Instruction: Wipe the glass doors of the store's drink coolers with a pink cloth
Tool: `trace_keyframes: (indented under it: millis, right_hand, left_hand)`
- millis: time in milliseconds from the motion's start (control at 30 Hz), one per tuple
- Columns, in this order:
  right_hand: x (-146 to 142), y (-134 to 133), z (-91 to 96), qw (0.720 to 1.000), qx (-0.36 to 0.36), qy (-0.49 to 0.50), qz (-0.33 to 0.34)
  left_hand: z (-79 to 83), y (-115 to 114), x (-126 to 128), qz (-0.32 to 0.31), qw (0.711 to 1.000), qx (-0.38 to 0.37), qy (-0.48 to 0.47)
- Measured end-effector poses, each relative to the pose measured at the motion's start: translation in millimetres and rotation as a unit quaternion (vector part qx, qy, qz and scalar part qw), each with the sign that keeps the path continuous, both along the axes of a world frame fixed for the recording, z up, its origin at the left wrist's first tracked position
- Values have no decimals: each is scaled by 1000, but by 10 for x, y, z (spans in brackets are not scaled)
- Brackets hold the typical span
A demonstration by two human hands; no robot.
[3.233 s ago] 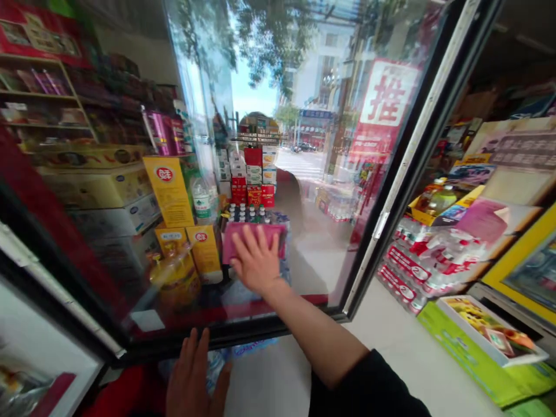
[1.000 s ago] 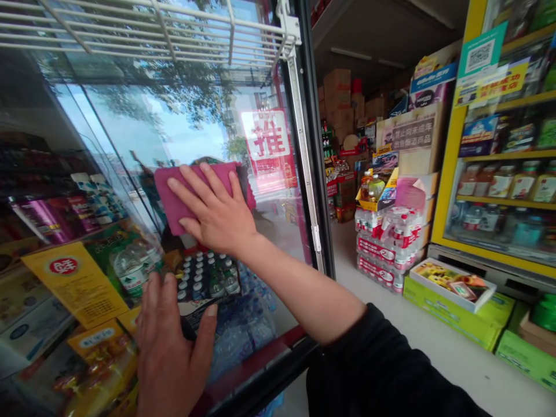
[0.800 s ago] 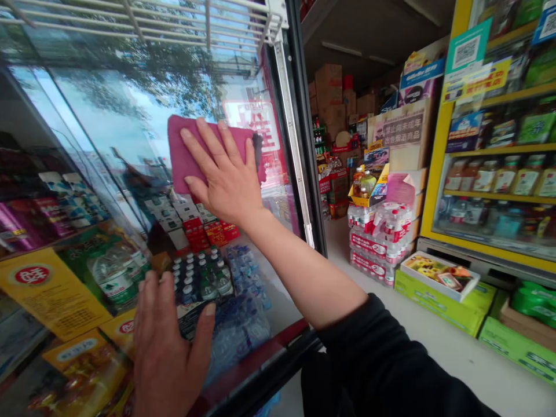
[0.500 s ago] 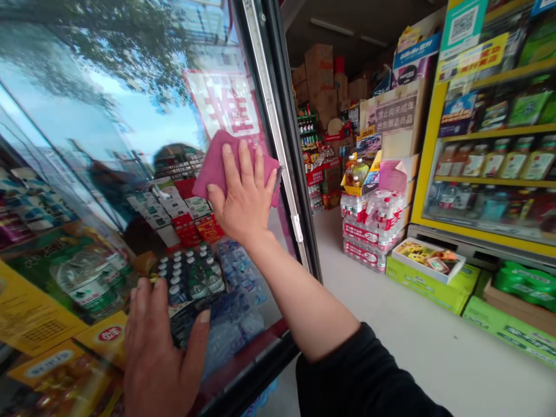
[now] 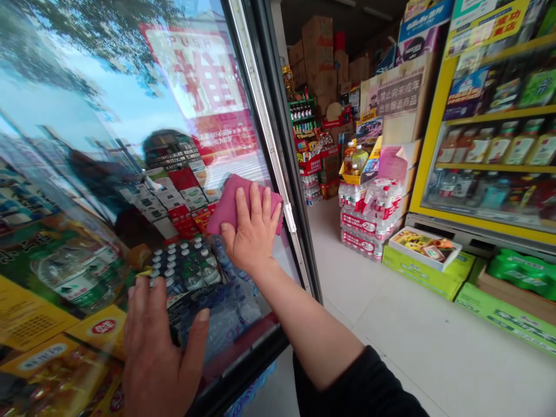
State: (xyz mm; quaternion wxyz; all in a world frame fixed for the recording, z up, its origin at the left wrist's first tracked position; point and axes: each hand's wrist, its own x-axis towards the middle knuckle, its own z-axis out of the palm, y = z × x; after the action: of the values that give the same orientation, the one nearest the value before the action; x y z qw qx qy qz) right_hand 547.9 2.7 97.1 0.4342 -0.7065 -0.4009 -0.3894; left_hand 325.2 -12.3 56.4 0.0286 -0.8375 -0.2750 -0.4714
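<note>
Both L hand (image 5: 158,353) & R hand (image 5: 252,234) had fingers outstretched, R flattening rectangular pink cloth (image 5: 225,207) against black-framed glass door (image 5: 130,119), prob. for even contact.

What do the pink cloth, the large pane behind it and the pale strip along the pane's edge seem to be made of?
Pink cloth: soft, matte textile, by its dull, pliant surface; fibre unclear.
Pane: probably glass, smooth and glossy, given its reflections.
Pale strip: likely metal, rigid and lightly shiny, though coated plastic is possible.
</note>
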Motion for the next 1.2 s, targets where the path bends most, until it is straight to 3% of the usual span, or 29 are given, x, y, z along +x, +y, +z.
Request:
trace_keyframes:
  millis: [233, 467, 633, 867, 1100, 1200]
  right_hand:
    - [-13, -34, -137, 999, -42, 21, 12]
    - [-16, -35, -504, 999, -11, 35, 31]
    - [-21, -50, -647, 999, -6, 30, 34]
    - [-66, -132, -956, 996, -49, 70, 26]
    - [-146, -159, -1395, 998, 0, 70, 6]
    - [-232, -94, -1343, 997, 26, 77, -13]
  left_hand:
    - [-8, -22, 0, 5, 1000, -2, 1]
    - [-21, -47, -5, -1, 1000, 2, 2]
    - [-44, -42, 1, 0, 1000, 4, 6]
    - [-88, -32, -6, 2, 1000, 1, 2]
    - [-141, -58, -43, 3, 1000, -2, 5]
    - [-117, -74, -80, 5, 1000, 3, -2]
